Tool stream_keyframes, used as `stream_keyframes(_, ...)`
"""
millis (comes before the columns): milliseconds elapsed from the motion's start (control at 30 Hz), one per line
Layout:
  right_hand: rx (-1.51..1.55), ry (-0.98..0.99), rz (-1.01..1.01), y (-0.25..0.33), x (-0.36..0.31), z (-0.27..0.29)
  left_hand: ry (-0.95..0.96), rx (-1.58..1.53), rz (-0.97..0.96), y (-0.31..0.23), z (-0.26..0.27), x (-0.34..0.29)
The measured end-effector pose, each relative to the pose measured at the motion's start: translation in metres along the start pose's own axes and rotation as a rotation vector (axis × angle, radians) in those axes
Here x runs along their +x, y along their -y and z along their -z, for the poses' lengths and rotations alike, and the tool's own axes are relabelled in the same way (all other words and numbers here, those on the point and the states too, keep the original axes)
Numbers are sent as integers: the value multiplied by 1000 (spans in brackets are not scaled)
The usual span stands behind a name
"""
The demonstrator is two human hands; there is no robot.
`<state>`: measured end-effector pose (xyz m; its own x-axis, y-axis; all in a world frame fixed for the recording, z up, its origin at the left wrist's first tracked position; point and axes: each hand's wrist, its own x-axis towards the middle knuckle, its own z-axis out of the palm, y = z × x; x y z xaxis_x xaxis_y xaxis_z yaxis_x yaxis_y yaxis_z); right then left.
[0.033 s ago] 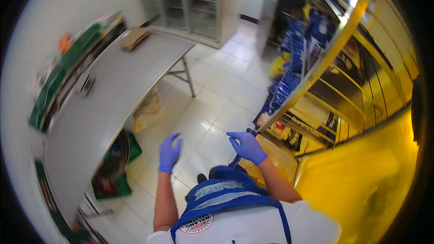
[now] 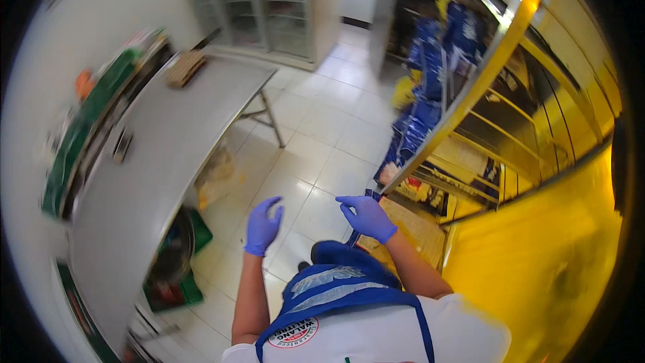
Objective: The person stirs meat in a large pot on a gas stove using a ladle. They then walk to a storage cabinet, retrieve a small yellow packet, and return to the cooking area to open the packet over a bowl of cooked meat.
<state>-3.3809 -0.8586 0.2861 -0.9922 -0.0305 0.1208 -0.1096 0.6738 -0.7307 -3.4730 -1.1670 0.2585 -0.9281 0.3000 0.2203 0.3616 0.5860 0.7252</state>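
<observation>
Holding violet-gloved left hand (image 2: 263,228) and violet-gloved right hand (image 2: 369,218) apart above glossy white floor tiles (image 2: 290,188), with thumb parted from fingers on each. Standing between long grey-topped table (image 2: 161,148) to the left and tall yellow-framed rack (image 2: 497,67) to the right.

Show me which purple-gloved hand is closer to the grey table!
The left hand; the right hand is farther away, toward the yellow rack.

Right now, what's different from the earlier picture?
The left hand has shifted slightly right, nearer the right hand. The view shifted too: the brown item on the grey table appears further left and lower. Nothing was grasped or released; both gloved hands stay empty.
</observation>
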Motion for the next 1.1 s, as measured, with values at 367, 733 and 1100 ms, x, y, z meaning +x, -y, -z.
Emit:
stream_keyframes(367,-72,-92,-474,-183,220,16,638,133,10,130,-149,339)
stream_keyframes(733,-101,-262,-352,-289,536,193,585,88,343,276,-240,626)
stream_keyframes(1100,-100,-460,-577,-427,748,342,581,-199,-440,-29,-499,1120)
